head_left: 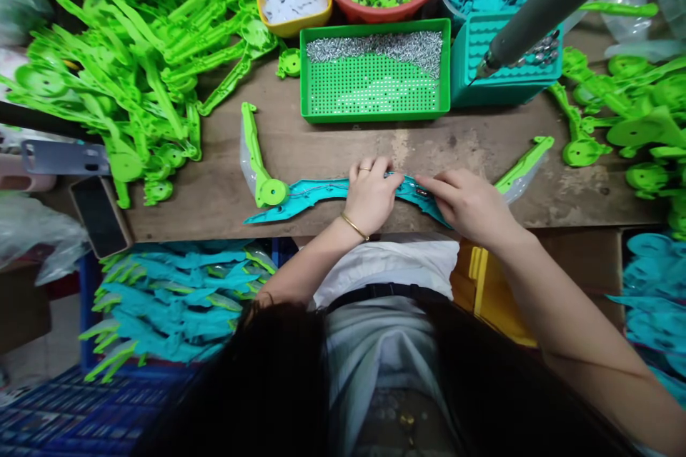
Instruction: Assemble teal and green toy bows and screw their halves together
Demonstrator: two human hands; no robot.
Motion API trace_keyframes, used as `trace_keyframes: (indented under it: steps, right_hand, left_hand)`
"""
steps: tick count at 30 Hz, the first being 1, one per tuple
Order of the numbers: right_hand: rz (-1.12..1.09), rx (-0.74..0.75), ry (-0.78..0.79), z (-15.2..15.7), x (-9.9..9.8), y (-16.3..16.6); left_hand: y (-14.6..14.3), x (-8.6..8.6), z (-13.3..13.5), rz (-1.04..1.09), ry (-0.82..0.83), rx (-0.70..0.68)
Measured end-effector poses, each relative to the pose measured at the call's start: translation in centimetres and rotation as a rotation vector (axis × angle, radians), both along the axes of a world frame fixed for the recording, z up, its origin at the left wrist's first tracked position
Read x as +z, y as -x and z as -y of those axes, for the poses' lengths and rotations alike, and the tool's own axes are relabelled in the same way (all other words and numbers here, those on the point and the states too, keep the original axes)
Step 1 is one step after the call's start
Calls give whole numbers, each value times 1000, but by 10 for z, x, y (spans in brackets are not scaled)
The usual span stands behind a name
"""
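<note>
A turquoise bow-shaped plastic shell (316, 192) lies across the front of the wooden table, hollow side up, with a thin wire running along its left half. My left hand (371, 193) is closed over its middle, fingers bent across the far edge. On the right half, my right hand (465, 201) grips the shell, its index finger pressing close to a small reddish part (422, 192). Bright green arms stick out at both ends: the left arm (256, 157) has a round hub, while my right hand partly hides the right arm (525, 166).
A green basket (375, 116) of small screws stands behind the shell. Beyond it are a yellow tub (292, 27) of white pieces and a red bowl (369, 13) of green parts. A dark pole (557, 3) slants in overhead. Green parts (144, 64) pile up left; a phone (100, 216) lies near the edge.
</note>
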State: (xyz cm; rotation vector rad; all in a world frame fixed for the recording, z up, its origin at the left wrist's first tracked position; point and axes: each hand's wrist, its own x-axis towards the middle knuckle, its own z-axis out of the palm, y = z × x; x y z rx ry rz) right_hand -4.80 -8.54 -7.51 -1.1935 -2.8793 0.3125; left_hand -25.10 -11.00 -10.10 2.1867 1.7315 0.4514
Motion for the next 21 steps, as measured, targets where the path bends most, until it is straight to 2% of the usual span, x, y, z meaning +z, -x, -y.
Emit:
trace_keyframes:
  steps: [8,16,21]
  right_hand:
    - [9,22,-11,-3,-6,5]
    - [-205,113,-137,6,-17,-8]
    - [-194,139,-262,20,-16,-19]
  left_hand:
    - [13,1,5,-11,10,-94]
    - [18,1,8,32,0,-107]
    - [17,-2,8,47,-17,-99]
